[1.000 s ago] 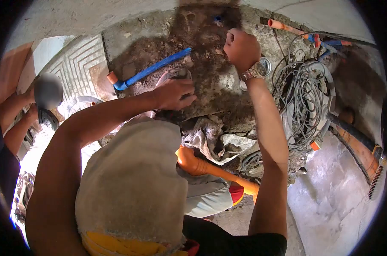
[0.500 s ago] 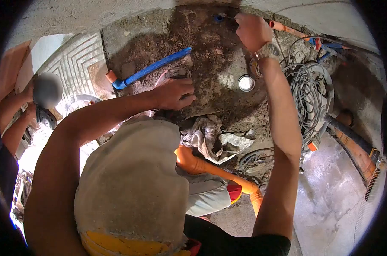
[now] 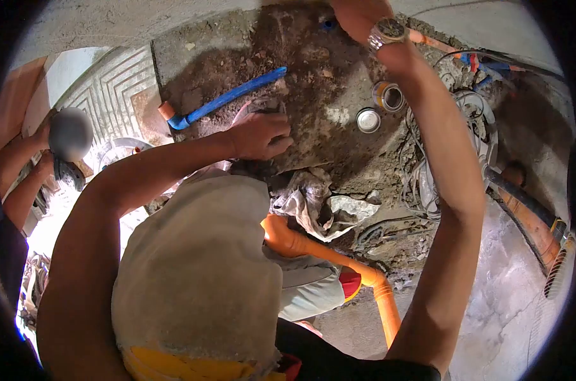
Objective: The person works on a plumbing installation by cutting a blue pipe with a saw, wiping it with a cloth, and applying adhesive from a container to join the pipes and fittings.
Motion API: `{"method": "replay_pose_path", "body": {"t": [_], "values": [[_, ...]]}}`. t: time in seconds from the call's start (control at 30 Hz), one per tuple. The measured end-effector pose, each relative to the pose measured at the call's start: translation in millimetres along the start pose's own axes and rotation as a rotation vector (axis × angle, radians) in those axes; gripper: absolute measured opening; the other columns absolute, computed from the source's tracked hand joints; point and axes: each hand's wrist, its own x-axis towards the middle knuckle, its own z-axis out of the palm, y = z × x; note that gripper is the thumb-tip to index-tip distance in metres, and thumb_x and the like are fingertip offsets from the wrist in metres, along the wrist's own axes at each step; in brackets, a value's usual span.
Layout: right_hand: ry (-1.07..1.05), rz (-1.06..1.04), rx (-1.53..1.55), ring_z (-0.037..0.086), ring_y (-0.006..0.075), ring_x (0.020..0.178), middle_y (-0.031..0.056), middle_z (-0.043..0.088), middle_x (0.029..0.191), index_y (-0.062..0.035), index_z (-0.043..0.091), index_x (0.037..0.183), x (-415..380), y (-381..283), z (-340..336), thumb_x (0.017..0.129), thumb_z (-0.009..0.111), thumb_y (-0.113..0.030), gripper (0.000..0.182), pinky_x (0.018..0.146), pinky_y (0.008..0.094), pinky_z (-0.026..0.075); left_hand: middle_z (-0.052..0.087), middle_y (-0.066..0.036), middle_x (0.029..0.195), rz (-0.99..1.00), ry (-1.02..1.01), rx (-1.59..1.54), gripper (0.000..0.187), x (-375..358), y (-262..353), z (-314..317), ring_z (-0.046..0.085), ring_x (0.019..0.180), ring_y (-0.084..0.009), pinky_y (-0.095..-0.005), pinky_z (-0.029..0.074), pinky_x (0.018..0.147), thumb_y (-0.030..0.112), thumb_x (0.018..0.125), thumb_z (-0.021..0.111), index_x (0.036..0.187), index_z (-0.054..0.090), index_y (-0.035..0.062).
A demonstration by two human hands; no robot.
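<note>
My right hand [image 3: 359,19], with a watch on the wrist, reaches to the top edge of the view; its fingers are hidden. Just left of it, a blue pipe opening [image 3: 328,25] shows in the dirt. My left hand [image 3: 259,135] is closed, fingers curled, low over the ground; what it holds, if anything, is hidden. Above that hand lies a blue pipe [image 3: 234,95] with an elbow and an orange-brown end piece [image 3: 166,110]. An open tin [image 3: 388,96] with a yellowish label and a small round silvery tin or lid [image 3: 368,120] stand on the dirt below my right forearm.
A crumpled whitish sack [image 3: 313,203] and an orange drain pipe [image 3: 326,254] lie near my legs. Coiled grey cable [image 3: 421,184] is at the right, beside another orange pipe [image 3: 532,222]. At the left, another person's arms [image 3: 24,165] are near a bright patch.
My right hand has moved up and slightly left, away from beside the blue opening, partly out of view. The open tin is now uncovered. My left hand stays put.
</note>
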Motion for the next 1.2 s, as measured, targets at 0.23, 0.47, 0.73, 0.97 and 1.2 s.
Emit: {"method": "replay_pose_path", "body": {"t": [0.23,0.47,0.73,0.97,1.2], "values": [[0.046,0.175,0.102,0.070,0.0380,0.087,0.0158,0.071,0.092,-0.0118,0.071,0.097,-40.6,2.2,6.5,0.080,0.065,-0.021,0.020,0.073,0.0507,0.057,0.056,-0.014,0.088,-0.015,0.013,0.012,0.022,-0.7,0.4,0.9,0.061,0.083,-0.0363,-0.0482,0.050,0.071,0.024,0.092,0.063,0.088,0.060,0.0027],[0.123,0.360,0.290,0.067,0.0374,0.084,0.0128,0.070,0.087,-0.0117,0.071,0.091,-74.7,-26.3,15.1,0.077,0.066,-0.023,0.019,0.068,0.0495,0.054,0.056,-0.013,0.083,-0.020,-0.020,-0.073,0.021,1.7,2.4,-10.8,0.061,0.079,-0.0338,-0.0454,0.050,0.069,0.022,0.090,0.067,0.087,0.062,0.0023],[0.615,0.648,0.926,0.070,0.0318,0.076,0.0136,0.070,0.079,-0.0044,0.074,0.093,-134.8,-69.6,10.1,0.090,0.063,-0.023,0.021,0.075,0.0396,0.053,0.064,-0.011,0.088,-0.309,0.455,0.229,0.017,-19.9,-9.3,-73.7,0.065,0.076,-0.0219,-0.0348,0.053,0.070,0.015,0.088,0.073,0.101,0.066,0.0070],[1.049,1.045,1.012,0.067,0.0189,0.076,0.0120,0.073,0.081,0.0013,0.075,0.105,-259.2,-62.8,88.9,0.089,0.066,-0.005,0.020,0.079,0.0316,0.052,0.065,-0.012,0.094,-0.382,0.243,0.369,0.029,-67.8,-33.3,-89.7,0.066,0.081,-0.0259,-0.0386,0.054,0.073,0.019,0.083,0.078,0.105,0.064,0.0062],[0.982,1.197,0.961,0.069,0.0152,0.076,0.0102,0.075,0.083,-0.0022,0.076,0.093,-253.6,-63.2,122.2,0.081,0.077,-0.003,0.012,0.075,0.0293,0.053,0.066,-0.012,0.088,-0.458,0.191,0.447,0.027,-67.5,-30.2,-89.3,0.066,0.078,-0.0271,-0.0401,0.054,0.071,0.018,0.079,0.077,0.100,0.066,0.0067]]}}
